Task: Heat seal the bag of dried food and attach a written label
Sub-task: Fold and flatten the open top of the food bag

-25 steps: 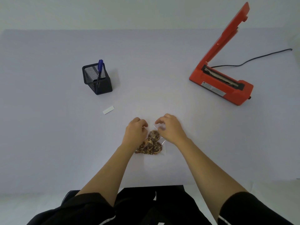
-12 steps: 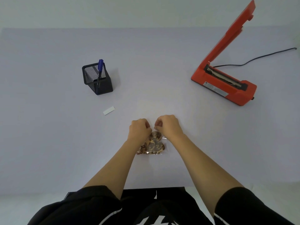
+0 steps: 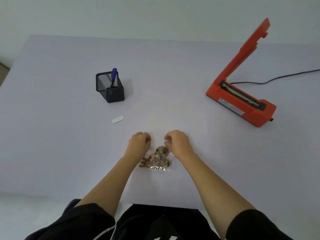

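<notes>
A clear plastic bag of brown dried food (image 3: 158,159) lies on the table just in front of me. My left hand (image 3: 139,143) pinches the bag's far left corner with curled fingers. My right hand (image 3: 177,142) pinches the far right corner the same way. The bag's open mouth stretches between the two hands and is hard to see. An orange heat sealer (image 3: 240,101) stands at the right with its arm raised. A small white label (image 3: 118,119) lies flat to the left. A blue pen (image 3: 113,78) stands in a black mesh holder (image 3: 110,88).
The sealer's black cable (image 3: 280,77) runs off to the right edge. The pale table (image 3: 52,135) ends close to my body at the bottom and near a wall at the back. My black sleeves and lap fill the lower frame.
Both hands have moved slightly apart and pulled the bag's top edge wider. The camera has tilted, so the table's far edge now shows.
</notes>
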